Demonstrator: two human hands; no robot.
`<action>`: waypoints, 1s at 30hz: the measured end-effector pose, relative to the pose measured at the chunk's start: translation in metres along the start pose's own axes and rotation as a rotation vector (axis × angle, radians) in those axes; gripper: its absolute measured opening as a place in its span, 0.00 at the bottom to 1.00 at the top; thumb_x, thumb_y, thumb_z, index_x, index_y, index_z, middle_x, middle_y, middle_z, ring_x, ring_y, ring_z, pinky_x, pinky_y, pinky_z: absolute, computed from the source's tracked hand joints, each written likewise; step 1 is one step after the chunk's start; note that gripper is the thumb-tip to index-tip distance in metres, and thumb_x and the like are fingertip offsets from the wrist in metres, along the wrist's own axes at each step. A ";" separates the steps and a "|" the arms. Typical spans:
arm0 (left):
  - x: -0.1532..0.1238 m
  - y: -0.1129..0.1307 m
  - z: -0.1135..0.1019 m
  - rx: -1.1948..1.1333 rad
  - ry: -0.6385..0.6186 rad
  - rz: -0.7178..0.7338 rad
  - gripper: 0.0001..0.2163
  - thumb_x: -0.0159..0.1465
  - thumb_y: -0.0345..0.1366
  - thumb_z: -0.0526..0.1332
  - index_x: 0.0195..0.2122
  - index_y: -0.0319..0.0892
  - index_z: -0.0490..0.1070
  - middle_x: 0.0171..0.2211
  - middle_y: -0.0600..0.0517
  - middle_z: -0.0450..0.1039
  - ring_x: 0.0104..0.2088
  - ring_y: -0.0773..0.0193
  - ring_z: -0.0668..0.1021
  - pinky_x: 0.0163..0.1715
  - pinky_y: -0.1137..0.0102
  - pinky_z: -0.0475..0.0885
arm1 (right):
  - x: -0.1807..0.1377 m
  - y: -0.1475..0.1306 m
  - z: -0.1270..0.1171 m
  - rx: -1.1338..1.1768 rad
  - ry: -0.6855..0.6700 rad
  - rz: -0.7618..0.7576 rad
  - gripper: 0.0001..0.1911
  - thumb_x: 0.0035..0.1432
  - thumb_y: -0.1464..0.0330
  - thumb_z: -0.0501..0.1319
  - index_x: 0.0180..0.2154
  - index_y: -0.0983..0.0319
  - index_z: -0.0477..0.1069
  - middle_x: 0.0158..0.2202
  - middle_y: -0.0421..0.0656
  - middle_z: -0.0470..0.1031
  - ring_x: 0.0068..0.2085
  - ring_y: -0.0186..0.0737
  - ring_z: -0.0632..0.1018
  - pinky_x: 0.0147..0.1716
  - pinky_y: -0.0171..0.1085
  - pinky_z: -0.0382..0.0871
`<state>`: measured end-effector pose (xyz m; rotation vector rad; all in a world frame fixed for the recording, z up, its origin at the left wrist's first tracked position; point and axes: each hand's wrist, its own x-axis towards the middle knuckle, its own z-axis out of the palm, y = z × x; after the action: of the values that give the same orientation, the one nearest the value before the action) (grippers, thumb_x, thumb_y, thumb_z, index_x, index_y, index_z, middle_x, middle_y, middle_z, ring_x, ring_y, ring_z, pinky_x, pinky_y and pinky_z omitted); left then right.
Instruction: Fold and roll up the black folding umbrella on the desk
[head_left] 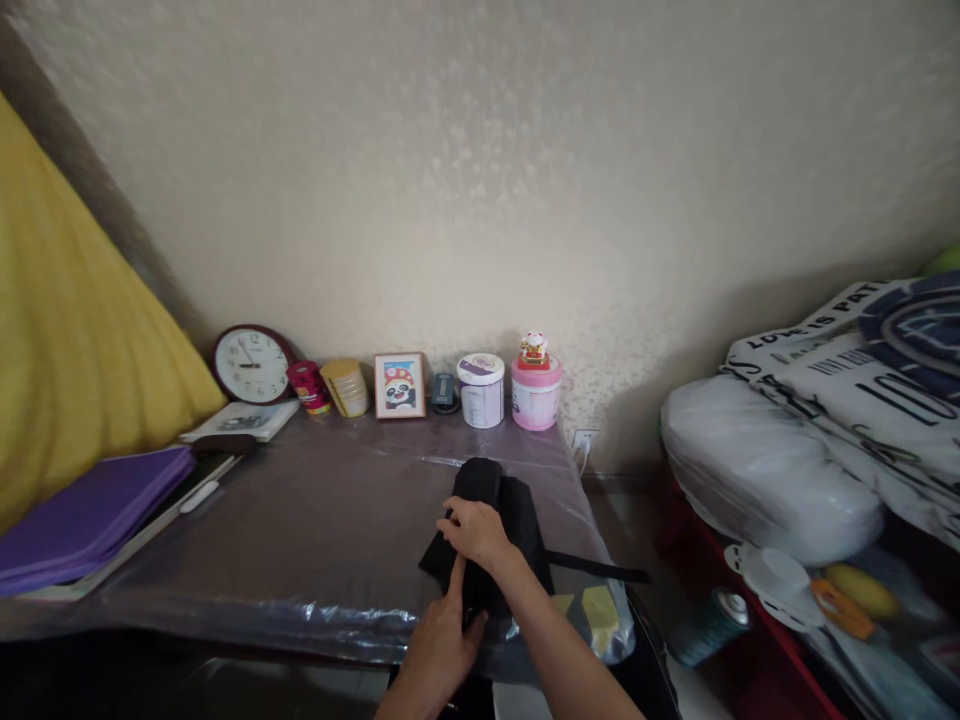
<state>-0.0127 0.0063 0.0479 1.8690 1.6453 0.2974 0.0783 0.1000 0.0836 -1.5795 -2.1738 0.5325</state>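
A black fabric bag (pixel 525 530) lies crumpled near the front right of the table, with a dark strap (pixel 600 566) running off to the right. My right hand (pixel 474 530) rests over its upper part, fingers curled and closed on the fabric at its left side. Just below, my left hand (pixel 444 638) touches the bag's lower edge. Its index finger stretches up towards my right fingers and its thumb stands apart on the fabric. The other left fingers are hidden.
A plastic-covered table (pixel 337 500) carries a clock (pixel 252 365), a picture frame (pixel 400 386), tins (pixel 481 392) and purple folders (pixel 97 505). Yellow pieces (pixel 600 610) lie by its right corner. A red bin (pixel 750 620) and spray can (pixel 709 627) stand right.
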 end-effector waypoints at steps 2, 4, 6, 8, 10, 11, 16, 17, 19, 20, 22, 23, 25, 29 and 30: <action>0.002 -0.002 0.000 -0.032 0.017 -0.020 0.32 0.59 0.38 0.50 0.61 0.34 0.36 0.42 0.42 0.72 0.42 0.58 0.74 0.38 0.71 0.65 | -0.011 0.002 -0.003 0.058 0.011 -0.137 0.12 0.55 0.65 0.54 0.42 0.57 0.69 0.32 0.38 0.77 0.37 0.35 0.75 0.36 0.31 0.64; 0.003 -0.003 0.001 -0.077 0.027 -0.019 0.32 0.60 0.37 0.49 0.61 0.33 0.34 0.43 0.42 0.72 0.41 0.59 0.75 0.38 0.72 0.64 | -0.025 0.006 -0.005 0.121 0.069 -0.276 0.11 0.58 0.67 0.52 0.41 0.56 0.69 0.34 0.37 0.76 0.39 0.34 0.73 0.38 0.31 0.64; 0.004 -0.004 0.002 -0.120 0.030 0.001 0.32 0.60 0.37 0.47 0.61 0.32 0.32 0.44 0.42 0.72 0.41 0.60 0.75 0.38 0.72 0.64 | -0.038 0.011 -0.005 0.169 0.139 -0.373 0.12 0.60 0.69 0.49 0.41 0.57 0.69 0.37 0.38 0.75 0.40 0.33 0.72 0.41 0.31 0.63; 0.004 -0.003 0.004 -0.131 0.029 0.007 0.31 0.61 0.37 0.47 0.61 0.32 0.32 0.43 0.42 0.72 0.41 0.60 0.75 0.38 0.73 0.64 | -0.046 0.017 -0.003 0.176 0.182 -0.428 0.13 0.60 0.70 0.48 0.40 0.59 0.70 0.38 0.40 0.75 0.42 0.33 0.71 0.45 0.33 0.61; 0.004 -0.002 0.007 -0.118 0.033 -0.014 0.32 0.61 0.37 0.46 0.61 0.32 0.31 0.42 0.42 0.73 0.40 0.60 0.75 0.37 0.73 0.64 | -0.044 0.025 0.000 0.145 0.187 -0.454 0.13 0.60 0.70 0.49 0.40 0.59 0.70 0.39 0.41 0.75 0.46 0.34 0.70 0.50 0.37 0.57; 0.004 -0.001 0.008 -0.109 0.039 -0.026 0.32 0.61 0.37 0.46 0.61 0.32 0.30 0.41 0.42 0.73 0.40 0.59 0.76 0.37 0.72 0.64 | -0.040 0.028 0.000 0.123 0.183 -0.456 0.13 0.60 0.69 0.49 0.40 0.59 0.70 0.40 0.41 0.75 0.48 0.35 0.69 0.53 0.39 0.55; 0.005 0.001 0.011 -0.094 0.048 -0.061 0.33 0.61 0.37 0.47 0.61 0.36 0.26 0.40 0.42 0.73 0.40 0.58 0.76 0.36 0.71 0.64 | 0.001 0.050 0.001 -0.006 0.164 -0.387 0.14 0.61 0.69 0.48 0.41 0.56 0.71 0.44 0.38 0.74 0.53 0.33 0.65 0.56 0.42 0.46; 0.005 0.001 0.011 -0.090 0.044 -0.069 0.33 0.61 0.37 0.47 0.61 0.36 0.26 0.39 0.43 0.74 0.40 0.58 0.76 0.35 0.71 0.64 | 0.012 0.055 0.000 -0.032 0.171 -0.364 0.14 0.61 0.69 0.48 0.42 0.56 0.71 0.45 0.39 0.73 0.53 0.33 0.65 0.56 0.42 0.46; 0.006 0.000 0.011 -0.082 0.047 -0.078 0.34 0.61 0.37 0.48 0.61 0.35 0.25 0.38 0.43 0.74 0.39 0.58 0.76 0.35 0.72 0.64 | 0.031 0.065 -0.001 -0.081 0.191 -0.309 0.15 0.61 0.69 0.47 0.43 0.57 0.70 0.47 0.40 0.72 0.54 0.33 0.64 0.56 0.42 0.46; 0.007 0.000 0.012 -0.076 0.048 -0.082 0.34 0.61 0.37 0.48 0.61 0.35 0.25 0.37 0.43 0.75 0.38 0.58 0.76 0.35 0.72 0.64 | 0.039 0.069 -0.002 -0.105 0.201 -0.276 0.15 0.61 0.69 0.47 0.44 0.57 0.69 0.48 0.40 0.71 0.54 0.34 0.63 0.56 0.42 0.47; 0.007 -0.001 0.012 -0.064 0.047 -0.093 0.34 0.61 0.37 0.48 0.61 0.35 0.25 0.37 0.43 0.75 0.38 0.58 0.76 0.34 0.71 0.64 | 0.051 0.074 -0.006 -0.156 0.223 -0.186 0.15 0.60 0.70 0.47 0.45 0.58 0.68 0.50 0.41 0.70 0.55 0.35 0.63 0.55 0.43 0.48; 0.007 -0.001 0.013 -0.062 0.047 -0.095 0.34 0.61 0.36 0.48 0.61 0.35 0.25 0.37 0.42 0.75 0.38 0.58 0.76 0.34 0.71 0.64 | 0.054 0.073 -0.008 -0.177 0.242 -0.134 0.15 0.60 0.70 0.48 0.46 0.58 0.68 0.50 0.43 0.69 0.55 0.36 0.62 0.55 0.44 0.48; 0.006 0.000 0.012 -0.058 0.049 -0.095 0.34 0.61 0.36 0.48 0.61 0.34 0.25 0.38 0.42 0.74 0.39 0.58 0.76 0.35 0.71 0.64 | 0.051 0.069 -0.013 -0.190 0.299 -0.079 0.16 0.60 0.70 0.48 0.47 0.61 0.67 0.51 0.45 0.68 0.56 0.39 0.62 0.55 0.45 0.48; 0.004 0.003 0.010 -0.024 0.051 -0.105 0.32 0.61 0.36 0.46 0.61 0.32 0.28 0.39 0.40 0.74 0.39 0.55 0.76 0.35 0.69 0.64 | 0.022 0.051 -0.010 -0.094 0.283 -0.329 0.14 0.60 0.67 0.49 0.44 0.59 0.69 0.47 0.43 0.71 0.55 0.36 0.63 0.55 0.41 0.49; 0.003 0.004 0.010 -0.017 0.052 -0.114 0.32 0.61 0.36 0.47 0.61 0.32 0.30 0.39 0.39 0.73 0.39 0.55 0.76 0.35 0.68 0.64 | 0.015 0.048 -0.007 -0.072 0.235 -0.397 0.13 0.60 0.67 0.49 0.41 0.58 0.70 0.44 0.41 0.73 0.54 0.35 0.64 0.56 0.41 0.48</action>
<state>-0.0032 0.0065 0.0418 1.7607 1.7713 0.3132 0.1161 0.1291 0.0662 -1.1297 -2.2570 0.1393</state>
